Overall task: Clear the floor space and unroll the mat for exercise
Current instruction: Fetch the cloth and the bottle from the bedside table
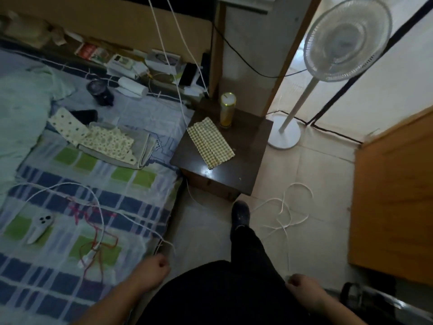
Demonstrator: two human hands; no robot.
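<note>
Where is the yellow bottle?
In the head view, the yellow bottle stands upright at the back of the dark bedside table, just behind the checked cloth, with the bed on its left and the white fan on its right.
</note>
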